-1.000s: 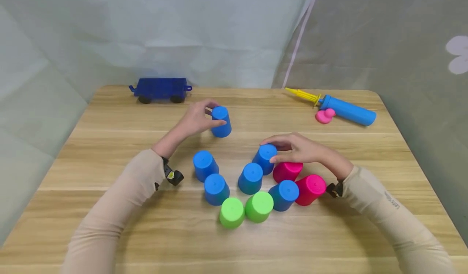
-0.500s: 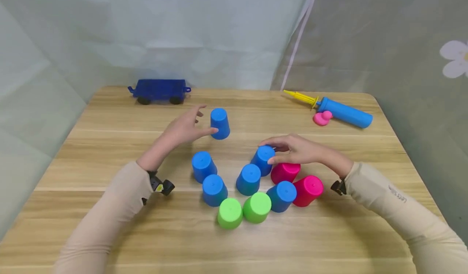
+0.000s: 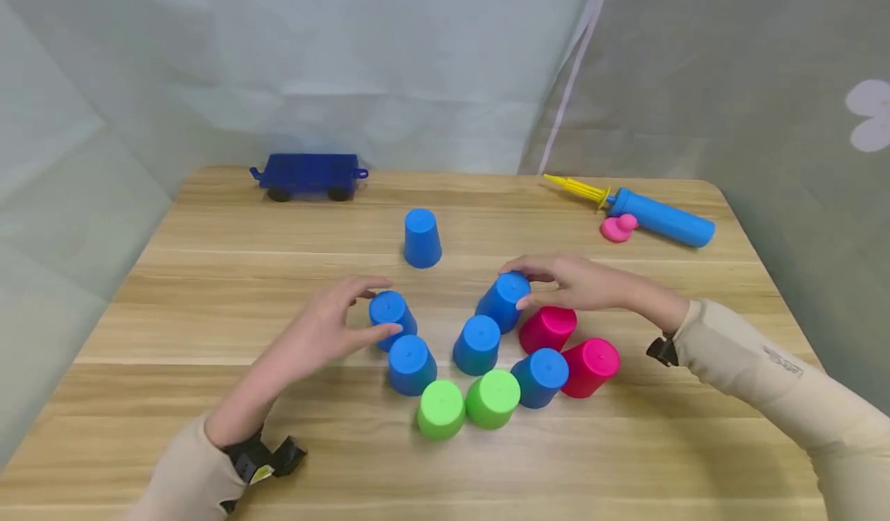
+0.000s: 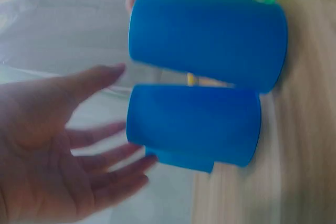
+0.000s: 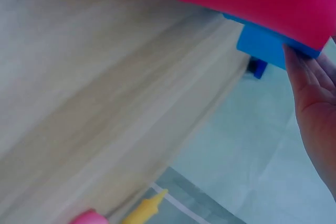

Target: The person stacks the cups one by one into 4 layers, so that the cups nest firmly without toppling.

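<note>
Upside-down plastic cups stand on the table. My left hand (image 3: 327,328) reaches to the leftmost blue cup (image 3: 389,309), thumb and fingers spread at its two sides. In the left wrist view a gap shows between the thumb and that blue cup (image 4: 194,124). My right hand (image 3: 580,283) grips another blue cup (image 3: 502,306) near its top, between thumb and fingers. Close by are a blue cup (image 3: 477,347), another blue cup (image 3: 539,379) and two red cups (image 3: 549,330). Two green cups (image 3: 442,410) are at the front. Red partly hides the right hand's cup in the right wrist view.
A lone blue cup (image 3: 422,240) stands farther back. Behind it to the left is a dark blue toy wagon (image 3: 311,173). A blue and yellow hand pump (image 3: 660,218) lies at the back right, with a small pink toy (image 3: 617,229) beside it.
My left hand has let go of the rear blue cup, which stays standing, and moved toward me to the leftmost blue cup. The right hand keeps its grip in place.
</note>
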A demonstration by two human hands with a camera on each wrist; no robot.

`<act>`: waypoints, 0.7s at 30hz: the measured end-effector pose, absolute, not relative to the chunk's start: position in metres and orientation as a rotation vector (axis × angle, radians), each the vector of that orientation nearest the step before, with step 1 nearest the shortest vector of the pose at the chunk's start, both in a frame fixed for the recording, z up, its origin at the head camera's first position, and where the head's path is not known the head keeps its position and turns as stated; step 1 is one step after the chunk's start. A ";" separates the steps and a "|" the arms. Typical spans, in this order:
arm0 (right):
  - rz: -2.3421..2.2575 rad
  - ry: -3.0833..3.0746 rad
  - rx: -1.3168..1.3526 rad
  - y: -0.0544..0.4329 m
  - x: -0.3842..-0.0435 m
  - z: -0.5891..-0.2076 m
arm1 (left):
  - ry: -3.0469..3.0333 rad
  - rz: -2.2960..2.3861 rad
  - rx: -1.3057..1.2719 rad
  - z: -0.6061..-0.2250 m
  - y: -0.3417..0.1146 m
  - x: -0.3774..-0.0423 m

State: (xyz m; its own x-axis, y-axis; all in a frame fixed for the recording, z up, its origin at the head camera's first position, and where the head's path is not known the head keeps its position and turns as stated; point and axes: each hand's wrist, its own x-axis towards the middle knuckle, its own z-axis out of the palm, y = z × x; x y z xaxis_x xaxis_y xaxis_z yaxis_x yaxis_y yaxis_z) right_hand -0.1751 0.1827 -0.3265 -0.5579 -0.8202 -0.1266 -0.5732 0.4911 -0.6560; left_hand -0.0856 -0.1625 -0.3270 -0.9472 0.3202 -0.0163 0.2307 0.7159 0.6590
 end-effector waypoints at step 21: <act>-0.760 2.586 -1.127 0.139 -0.233 -0.321 | 2.739 1.167 0.274 -0.343 -0.151 -0.081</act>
